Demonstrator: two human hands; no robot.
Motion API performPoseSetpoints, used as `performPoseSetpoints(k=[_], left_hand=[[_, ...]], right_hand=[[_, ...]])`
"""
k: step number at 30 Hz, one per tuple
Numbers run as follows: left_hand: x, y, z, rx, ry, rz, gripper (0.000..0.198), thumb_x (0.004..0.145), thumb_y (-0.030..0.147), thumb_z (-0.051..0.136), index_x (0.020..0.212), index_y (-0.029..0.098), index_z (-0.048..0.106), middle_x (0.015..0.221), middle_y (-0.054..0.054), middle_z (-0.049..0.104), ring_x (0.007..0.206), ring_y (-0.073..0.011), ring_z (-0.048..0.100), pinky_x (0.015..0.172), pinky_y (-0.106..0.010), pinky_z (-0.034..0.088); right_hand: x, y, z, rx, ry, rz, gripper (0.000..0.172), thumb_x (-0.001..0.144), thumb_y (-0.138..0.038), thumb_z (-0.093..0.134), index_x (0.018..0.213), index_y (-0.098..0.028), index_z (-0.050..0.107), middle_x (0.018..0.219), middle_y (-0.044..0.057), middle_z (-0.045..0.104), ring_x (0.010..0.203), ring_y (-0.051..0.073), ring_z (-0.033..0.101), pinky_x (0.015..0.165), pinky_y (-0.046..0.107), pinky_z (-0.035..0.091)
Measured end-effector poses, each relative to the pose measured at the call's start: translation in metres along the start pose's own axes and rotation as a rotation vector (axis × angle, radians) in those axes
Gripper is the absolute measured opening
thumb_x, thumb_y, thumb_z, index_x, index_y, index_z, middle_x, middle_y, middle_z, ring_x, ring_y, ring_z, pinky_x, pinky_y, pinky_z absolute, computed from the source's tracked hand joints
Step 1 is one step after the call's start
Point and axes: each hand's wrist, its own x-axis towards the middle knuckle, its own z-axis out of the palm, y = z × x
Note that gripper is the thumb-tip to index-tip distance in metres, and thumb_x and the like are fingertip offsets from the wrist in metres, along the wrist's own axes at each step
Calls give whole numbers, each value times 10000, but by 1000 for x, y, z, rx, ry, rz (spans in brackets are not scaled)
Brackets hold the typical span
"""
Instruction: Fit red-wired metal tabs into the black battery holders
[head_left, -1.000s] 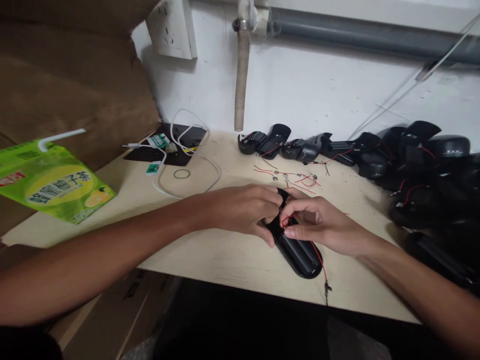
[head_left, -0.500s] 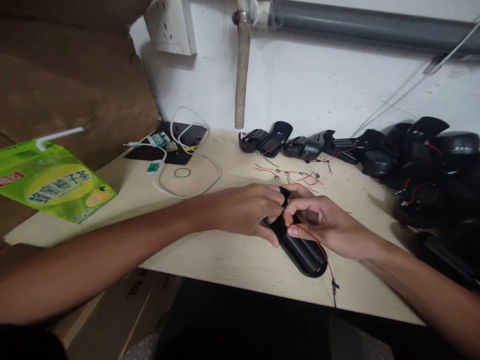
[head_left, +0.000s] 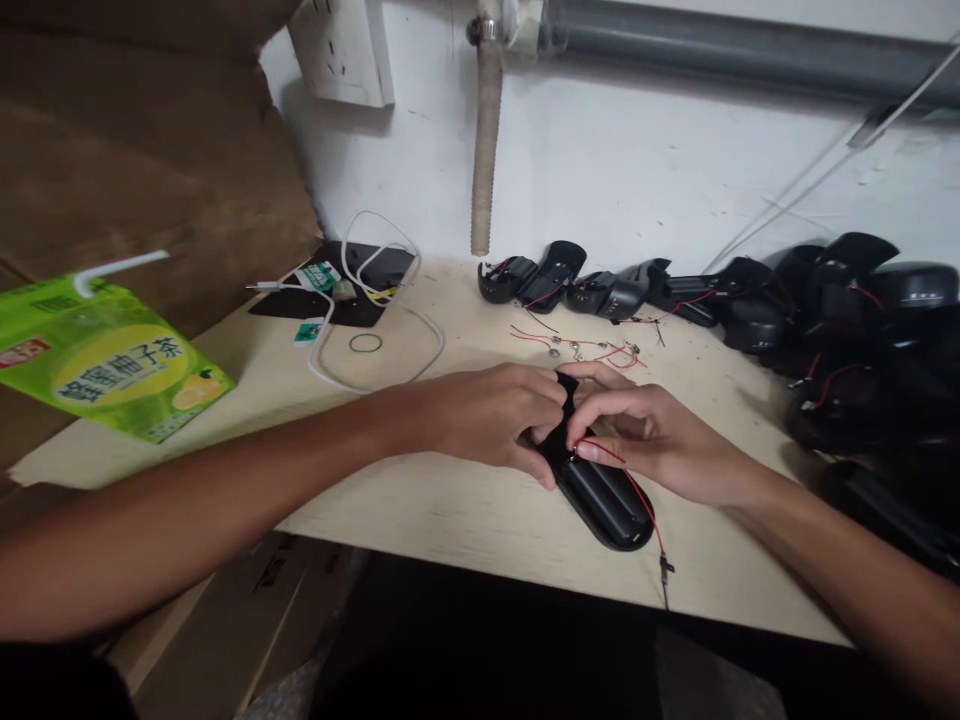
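A long black plastic housing [head_left: 611, 500] with rounded ends lies slantwise on the table near its front edge. My left hand [head_left: 517, 412] is closed around its upper part, fingers curled over the side. Thumb and forefinger of my right hand [head_left: 645, 430] pinch a red wire [head_left: 646, 500] over the middle of the housing, with a small metal piece at the fingertips. From there the wire runs down past the housing's right side to a small dark component [head_left: 666, 569] at the table edge. My fingers hide part of the housing's upper end.
Behind my hands lie red wires with small metal contacts [head_left: 576, 350]. More black housings [head_left: 551, 280] line the wall and pile up on the right [head_left: 847, 310]. At the left are a green drink carton [head_left: 120, 360], a white cable [head_left: 319, 350] and a green rubber band [head_left: 365, 343].
My right fingertips have shifted slightly, and a small metal piece now shows at them. The wire's hanging end has moved a little left. My left hand keeps its hold.
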Motion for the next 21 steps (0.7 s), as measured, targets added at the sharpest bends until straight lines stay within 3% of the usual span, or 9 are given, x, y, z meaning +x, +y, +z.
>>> performPoseSetpoints(k=[6, 12, 21], left_hand=[[1, 3, -1, 14, -19, -17, 320, 688, 323, 797, 597, 160, 537, 676, 14, 580, 753, -133, 539, 744, -255, 439], [1, 6, -2, 84, -54, -8, 320, 707, 356, 781, 617, 157, 546, 695, -6, 591, 806, -161, 554, 760, -262, 442], [1, 8, -1, 91, -66, 24, 339, 740, 381, 750, 611, 158, 529, 672, 0, 569, 775, -156, 547, 728, -259, 435]], right_hand=[[-2, -3, 8, -74, 69, 8, 106, 825, -295, 655, 776, -203, 674, 1228, 95, 496, 1245, 268, 446, 1000, 446, 408], [-5, -8, 13, -188, 103, -49, 56, 814, -199, 626, 771, -220, 655, 1189, 87, 483, 1302, 276, 380, 1010, 455, 397], [-7, -9, 17, -205, 154, -83, 80, 798, -161, 628, 748, -218, 653, 1166, 69, 488, 1217, 255, 455, 1009, 448, 386]])
